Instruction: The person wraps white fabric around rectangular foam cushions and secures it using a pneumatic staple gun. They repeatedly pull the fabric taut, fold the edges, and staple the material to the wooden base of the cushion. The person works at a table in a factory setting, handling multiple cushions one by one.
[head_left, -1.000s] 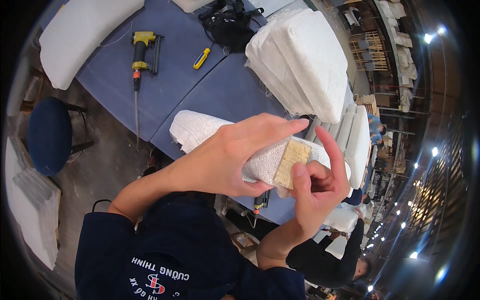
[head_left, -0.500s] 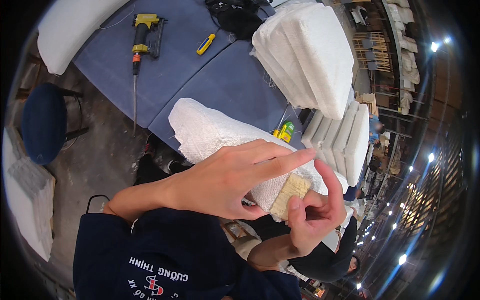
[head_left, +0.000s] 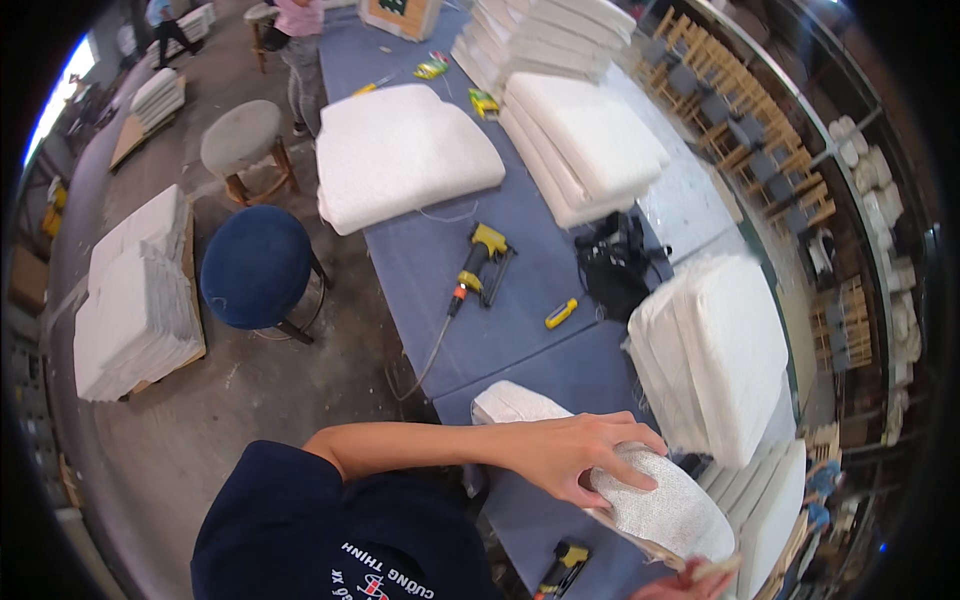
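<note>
Right hand [head_left: 682,584] moved away | grip blurred, can't tell | left hand [head_left: 588,452] clasping white cushion [head_left: 672,508]

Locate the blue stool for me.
The blue stool stands left of the table in the head view, below the grey stool and right of the white stack.

White lettering [head_left: 388,570] stands by 1 red-and-white emblem [head_left: 375,588] on the navy shirt [head_left: 310,525].
</note>
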